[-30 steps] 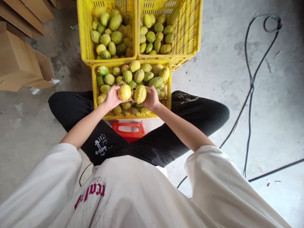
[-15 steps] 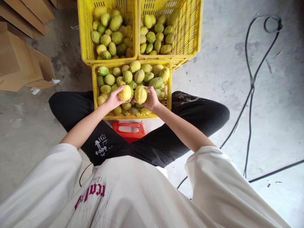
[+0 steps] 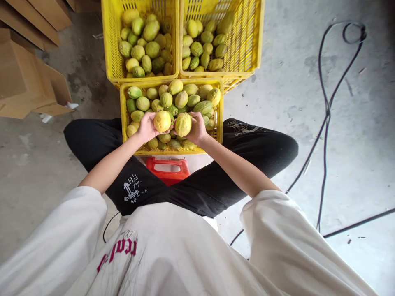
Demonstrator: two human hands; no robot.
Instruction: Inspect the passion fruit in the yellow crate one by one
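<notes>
Yellow fruit point(image 3: 162, 121) cupped in left hand point(image 3: 147, 128); ridged fruit point(image 3: 183, 124) cupped in right hand point(image 3: 196, 128), fingers curled round each; near crate point(image 3: 219, 119) heaped full.

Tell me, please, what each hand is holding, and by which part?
Left hand cups a yellow fruit around its left side; right hand cups a yellow-green fruit around its right side, over the crate.

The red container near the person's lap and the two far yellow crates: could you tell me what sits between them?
In the head view, the near yellow crate of green-yellow fruit lies between.
</notes>
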